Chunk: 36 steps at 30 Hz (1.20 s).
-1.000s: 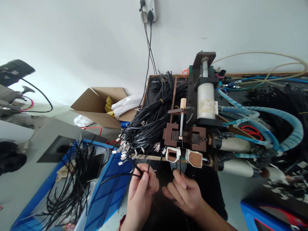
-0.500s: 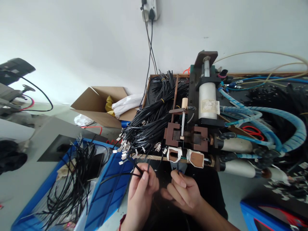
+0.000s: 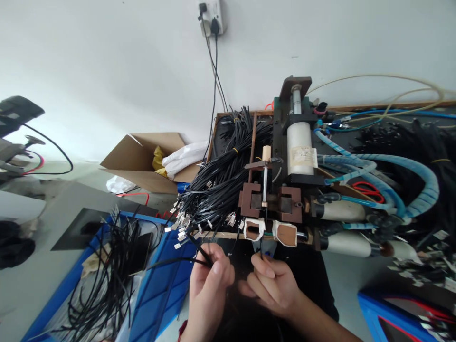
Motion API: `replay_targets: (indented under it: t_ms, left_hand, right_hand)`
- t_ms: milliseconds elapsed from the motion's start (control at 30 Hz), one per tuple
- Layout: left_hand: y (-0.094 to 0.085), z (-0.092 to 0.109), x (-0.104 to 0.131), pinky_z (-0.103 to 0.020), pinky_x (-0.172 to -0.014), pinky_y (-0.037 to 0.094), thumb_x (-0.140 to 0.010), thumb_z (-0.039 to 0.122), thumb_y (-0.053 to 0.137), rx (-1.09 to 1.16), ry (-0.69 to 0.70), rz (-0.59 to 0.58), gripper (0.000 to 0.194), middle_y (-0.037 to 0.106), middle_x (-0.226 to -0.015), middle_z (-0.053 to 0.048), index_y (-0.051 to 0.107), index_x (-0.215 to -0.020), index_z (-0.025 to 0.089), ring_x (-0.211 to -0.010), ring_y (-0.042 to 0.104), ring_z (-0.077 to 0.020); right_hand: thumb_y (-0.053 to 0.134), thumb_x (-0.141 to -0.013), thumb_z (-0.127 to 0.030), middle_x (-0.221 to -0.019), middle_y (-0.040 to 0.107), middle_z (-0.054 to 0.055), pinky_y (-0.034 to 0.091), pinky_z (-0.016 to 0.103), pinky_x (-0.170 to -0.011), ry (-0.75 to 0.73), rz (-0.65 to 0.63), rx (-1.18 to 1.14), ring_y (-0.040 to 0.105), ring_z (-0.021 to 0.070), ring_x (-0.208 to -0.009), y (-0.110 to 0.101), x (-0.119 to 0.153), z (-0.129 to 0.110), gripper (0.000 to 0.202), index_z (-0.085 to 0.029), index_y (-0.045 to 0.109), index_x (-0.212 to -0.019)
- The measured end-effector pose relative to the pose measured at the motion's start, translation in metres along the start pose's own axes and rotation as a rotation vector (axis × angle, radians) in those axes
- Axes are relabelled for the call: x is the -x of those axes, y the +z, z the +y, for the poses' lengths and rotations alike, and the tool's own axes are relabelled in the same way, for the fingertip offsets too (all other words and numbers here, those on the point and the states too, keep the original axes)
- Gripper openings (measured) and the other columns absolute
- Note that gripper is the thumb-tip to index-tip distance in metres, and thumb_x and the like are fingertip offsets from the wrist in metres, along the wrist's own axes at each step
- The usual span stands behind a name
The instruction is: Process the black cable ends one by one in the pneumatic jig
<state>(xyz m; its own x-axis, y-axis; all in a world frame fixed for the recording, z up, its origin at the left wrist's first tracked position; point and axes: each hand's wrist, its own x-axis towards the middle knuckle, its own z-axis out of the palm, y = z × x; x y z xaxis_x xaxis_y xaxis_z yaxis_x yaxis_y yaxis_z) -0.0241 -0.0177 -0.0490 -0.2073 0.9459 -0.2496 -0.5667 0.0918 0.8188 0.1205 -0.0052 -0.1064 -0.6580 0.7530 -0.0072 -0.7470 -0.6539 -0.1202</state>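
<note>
My left hand (image 3: pixel 211 280) is closed around a few black cables (image 3: pixel 174 261), whose ends stick out to the left and up. Just below the machine, my right hand (image 3: pixel 272 285) pinches a thin black cable (image 3: pixel 261 249) that runs up toward the gap between two taped pads. The left pad (image 3: pixel 254 230) and the right pad (image 3: pixel 286 234) have white tape round their edges. Above them sit the brown clamp blocks (image 3: pixel 251 199) of the pneumatic machine (image 3: pixel 301 147). The cable's upper end is hidden among these parts.
A thick bundle of black cables with metal tips (image 3: pixel 217 190) lies left of the machine. The blue crate (image 3: pixel 156 299) at lower left holds loose cables. Behind it stands an open cardboard box (image 3: pixel 142 175). Blue-wrapped hoses (image 3: pixel 425 180) loop at right, above another blue crate (image 3: pixel 368 308).
The view has swung slightly, so the machine and bench appear further left. A cable end that stood up above my left fingers no longer shows. My right hand keeps its pinch.
</note>
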Motion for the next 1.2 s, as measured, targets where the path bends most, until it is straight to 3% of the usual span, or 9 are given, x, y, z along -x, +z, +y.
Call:
replay_targets:
  t_ms: [167, 300, 400, 533, 767, 933, 1067, 1200]
  left_hand:
    - [0.000, 0.003, 0.002, -0.021, -0.049, 0.032, -0.089, 0.042, 0.085, -0.157, -0.022, -0.019, 0.023, 0.040, -0.059, 0.008, 0.074, -0.089, 0.021, -0.051, 0.032, -0.0084]
    - [0.007, 0.008, 0.005, -0.023, -0.049, 0.037, -0.087, 0.044, 0.086, -0.371, -0.079, -0.083, 0.024, 0.056, -0.066, 0.001, 0.083, -0.090, 0.021, -0.052, 0.042, -0.0111]
    - [0.015, 0.010, 0.005, -0.024, -0.050, 0.042, -0.089, 0.045, 0.084, -0.441, -0.085, -0.163, 0.023, 0.057, -0.066, 0.000, 0.086, -0.093, 0.022, -0.053, 0.047, -0.0129]
    - [0.017, 0.007, 0.005, -0.023, -0.051, 0.041, -0.092, 0.044, 0.082, -0.397, -0.099, -0.177, 0.021, 0.053, -0.064, 0.002, 0.085, -0.094, 0.023, -0.055, 0.047, -0.0127]
    - [0.002, -0.002, 0.005, -0.023, -0.052, 0.035, -0.093, 0.047, 0.080, -0.414, -0.121, -0.125, 0.027, 0.050, -0.060, 0.003, 0.081, -0.092, 0.020, -0.056, 0.039, -0.0114]
    - [0.007, -0.001, 0.003, -0.023, -0.051, 0.029, -0.092, 0.049, 0.080, -0.315, -0.127, -0.107, 0.029, 0.042, -0.060, 0.006, 0.077, -0.093, 0.020, -0.055, 0.031, -0.0106]
    - [0.004, 0.000, 0.003, -0.023, -0.052, 0.034, -0.091, 0.046, 0.081, -0.135, -0.091, -0.150, 0.027, 0.041, -0.062, 0.006, 0.076, -0.100, 0.022, -0.055, 0.032, -0.0105]
    - [-0.005, 0.001, 0.004, -0.026, -0.057, 0.046, -0.088, 0.047, 0.084, 0.000, -0.120, -0.097, 0.028, 0.051, -0.070, 0.003, 0.074, -0.102, 0.025, -0.058, 0.044, -0.0122]
  right_hand:
    - [0.067, -0.103, -0.044, -0.029, 0.035, -0.013, 0.037, 0.029, -0.067, 0.007, -0.059, 0.002, 0.025, 0.0105, -0.035, 0.000, -0.003, -0.003, 0.053, -0.024, 0.039, -0.063]
    - [0.069, -0.101, -0.045, -0.030, 0.040, -0.012, 0.035, 0.030, -0.067, 0.026, -0.068, -0.002, 0.028, 0.0100, -0.033, -0.003, -0.002, -0.006, 0.048, -0.024, 0.046, -0.065]
    - [0.070, -0.100, -0.048, -0.031, 0.041, -0.012, 0.035, 0.030, -0.067, 0.038, -0.033, -0.020, 0.030, 0.0106, -0.033, -0.006, 0.001, -0.007, 0.046, -0.023, 0.049, -0.067]
    - [0.068, -0.100, -0.043, -0.031, 0.042, -0.012, 0.035, 0.030, -0.067, 0.050, -0.037, -0.048, 0.030, 0.0109, -0.034, -0.007, 0.003, -0.008, 0.042, -0.022, 0.053, -0.067]
    - [0.070, -0.100, -0.045, -0.032, 0.039, -0.013, 0.034, 0.031, -0.067, 0.059, -0.023, -0.034, 0.027, 0.0110, -0.035, -0.003, 0.001, -0.010, 0.044, -0.023, 0.051, -0.067]
    - [0.068, -0.100, -0.045, -0.032, 0.038, -0.013, 0.034, 0.030, -0.067, 0.053, -0.054, -0.024, 0.026, 0.0110, -0.035, -0.002, 0.000, -0.010, 0.043, -0.023, 0.050, -0.067]
    - [0.068, -0.101, -0.046, -0.033, 0.036, -0.013, 0.035, 0.030, -0.067, 0.052, -0.039, -0.015, 0.025, 0.0114, -0.036, -0.002, 0.001, -0.010, 0.044, -0.024, 0.050, -0.068]
    - [0.066, -0.102, -0.044, -0.034, 0.035, -0.012, 0.036, 0.030, -0.067, 0.041, -0.024, -0.013, 0.025, 0.0126, -0.040, 0.000, 0.002, -0.008, 0.041, -0.023, 0.054, -0.069]
